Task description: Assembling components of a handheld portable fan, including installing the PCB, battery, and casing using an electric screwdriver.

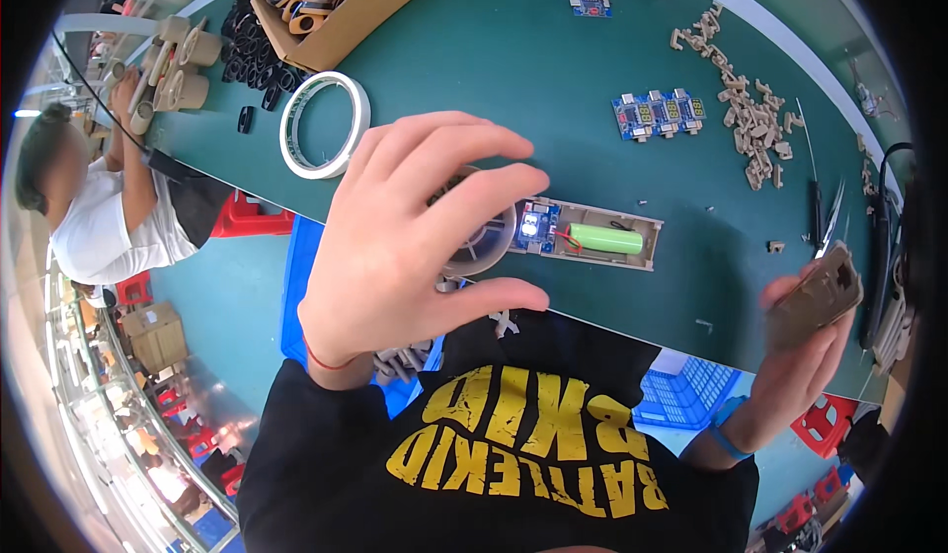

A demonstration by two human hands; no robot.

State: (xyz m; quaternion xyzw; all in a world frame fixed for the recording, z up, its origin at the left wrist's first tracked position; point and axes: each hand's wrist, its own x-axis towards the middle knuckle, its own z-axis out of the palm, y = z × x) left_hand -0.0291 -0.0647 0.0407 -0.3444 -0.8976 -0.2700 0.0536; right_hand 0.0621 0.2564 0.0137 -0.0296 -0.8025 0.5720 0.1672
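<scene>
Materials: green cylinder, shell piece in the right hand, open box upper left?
Glossy green cylinder: likely plastic-wrapped, judging by its smooth sheen; core hidden.
Brownish curved shell piece in the right hand: probably moulded plastic, satin finish, given its cutout and rounded edges.
Open brown box: matte cardboard, it seems, from its plain tan wall.

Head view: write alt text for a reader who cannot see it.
A left hand curves over an open beige housing holding a lit blue circuit board and a green battery; the right hand holds a beige casing piece. A tape roll, more circuit boards and small beige parts lie on the green table.
</scene>
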